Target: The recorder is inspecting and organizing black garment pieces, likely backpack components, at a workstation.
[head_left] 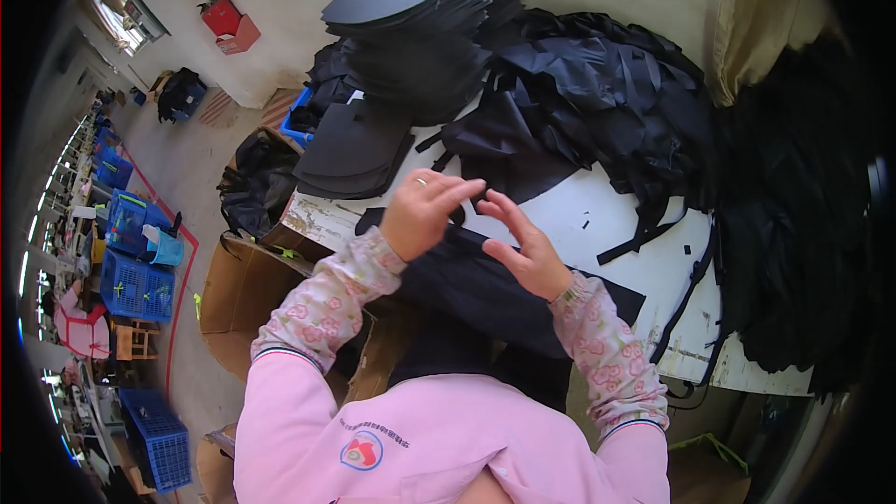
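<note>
My left hand (422,213), with a ring on one finger, is closed with its fingertips pressed together. A small dark bit shows at the fingertips, too small to make out. Facing it, my right hand (530,252) has thumb and fingers spread apart, with nothing visible in it. Its fingertips come close to those of the left hand. Below both hands a black fabric piece (485,289) lies over the near edge of the white table (597,201) and toward my lap. Part of it is hidden by my hands and sleeves.
Stacked dark flat panels (397,0) stand at the back, with more panels (355,149) at the table's left. A heap of black fabric pieces with straps (597,84) covers the far right. Black material (793,224) hangs on the right. An open cardboard box (247,289) stands left.
</note>
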Action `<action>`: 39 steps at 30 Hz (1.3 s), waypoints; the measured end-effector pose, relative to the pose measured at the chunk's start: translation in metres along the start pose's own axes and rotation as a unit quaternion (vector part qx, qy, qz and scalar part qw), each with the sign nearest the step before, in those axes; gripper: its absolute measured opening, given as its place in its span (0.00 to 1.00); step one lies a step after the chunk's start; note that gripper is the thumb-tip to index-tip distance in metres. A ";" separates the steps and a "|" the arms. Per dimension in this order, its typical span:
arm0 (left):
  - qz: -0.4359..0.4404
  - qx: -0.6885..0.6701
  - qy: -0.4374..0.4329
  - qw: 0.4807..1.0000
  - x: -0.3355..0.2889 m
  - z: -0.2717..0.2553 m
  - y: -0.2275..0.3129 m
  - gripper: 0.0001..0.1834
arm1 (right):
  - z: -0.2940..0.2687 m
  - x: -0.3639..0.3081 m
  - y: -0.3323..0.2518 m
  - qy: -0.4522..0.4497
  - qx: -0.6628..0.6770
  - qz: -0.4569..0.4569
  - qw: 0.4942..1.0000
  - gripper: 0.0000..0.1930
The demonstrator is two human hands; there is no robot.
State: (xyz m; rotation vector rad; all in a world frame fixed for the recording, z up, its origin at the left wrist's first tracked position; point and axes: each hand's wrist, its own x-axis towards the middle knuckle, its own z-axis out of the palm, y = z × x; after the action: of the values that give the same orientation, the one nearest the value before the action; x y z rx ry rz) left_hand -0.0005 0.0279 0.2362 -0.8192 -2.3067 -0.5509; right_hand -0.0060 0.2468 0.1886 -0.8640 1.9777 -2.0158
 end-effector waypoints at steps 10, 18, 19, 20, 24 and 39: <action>-0.387 0.203 -0.177 0.882 -0.112 -0.018 -0.172 0.43 | 0.002 -0.014 0.022 0.046 0.182 0.153 0.970 0.05; -0.349 0.204 -0.228 0.886 -0.096 -0.015 -0.173 0.34 | 0.001 -0.015 0.008 0.029 0.165 0.188 0.968 0.04; -0.350 0.206 -0.225 0.885 -0.097 -0.018 -0.175 0.34 | 0.000 -0.015 0.007 0.022 0.162 0.211 0.964 0.03; -0.332 0.207 -0.235 0.890 -0.098 -0.020 -0.177 0.32 | -0.001 -0.015 0.009 0.024 0.163 0.211 0.964 0.03; -0.283 0.232 -0.286 0.886 -0.099 -0.019 -0.182 0.29 | -0.001 -0.018 0.019 0.010 0.189 0.168 0.967 0.04; -0.267 0.049 0.010 0.962 -0.053 -0.046 -0.064 0.20 | -0.029 -0.050 0.051 0.136 0.197 0.155 0.958 0.04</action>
State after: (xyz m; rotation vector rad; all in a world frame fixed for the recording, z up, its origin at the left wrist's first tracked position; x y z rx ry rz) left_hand 0.0083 -0.0654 0.2225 -0.1302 -2.5114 -0.6589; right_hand 0.0060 0.2925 0.1281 -0.1843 1.6071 -2.3046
